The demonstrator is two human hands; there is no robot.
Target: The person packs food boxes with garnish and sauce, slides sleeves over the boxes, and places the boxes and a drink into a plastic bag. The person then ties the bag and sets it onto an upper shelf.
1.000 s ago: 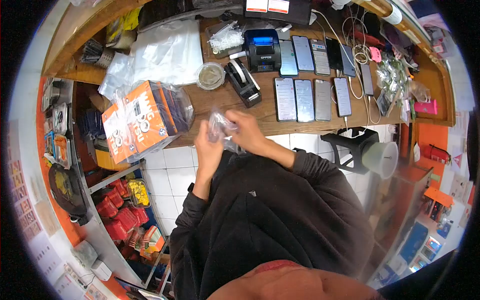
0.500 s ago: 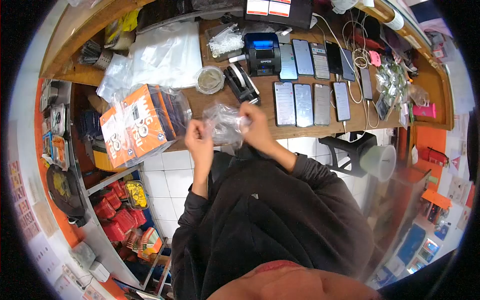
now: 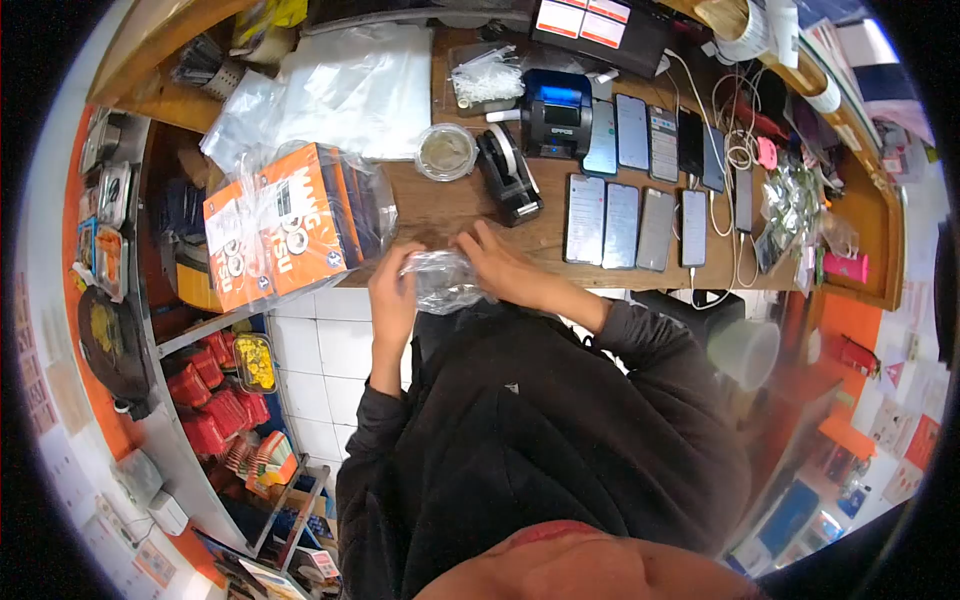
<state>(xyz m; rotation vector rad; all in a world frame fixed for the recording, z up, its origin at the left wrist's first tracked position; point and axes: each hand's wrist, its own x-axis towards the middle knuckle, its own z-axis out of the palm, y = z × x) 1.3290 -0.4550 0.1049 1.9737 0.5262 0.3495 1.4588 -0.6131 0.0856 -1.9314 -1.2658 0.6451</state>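
Gripped between the left hand (image 3: 392,292) and the right hand (image 3: 494,268), a clear plastic bag (image 3: 445,284) sits at the centre of the frame.
Both hands have their fingers closed on the bag, left at its side, right near its upper edge, by the front of the wooden table (image 3: 424,206); beyond are a tape dispenser (image 3: 510,176) and a round tub (image 3: 447,152), with a plastic-wrapped orange box (image 3: 285,232) left of them, a printer (image 3: 556,118) farther back and phones (image 3: 621,222) toward the upper right.
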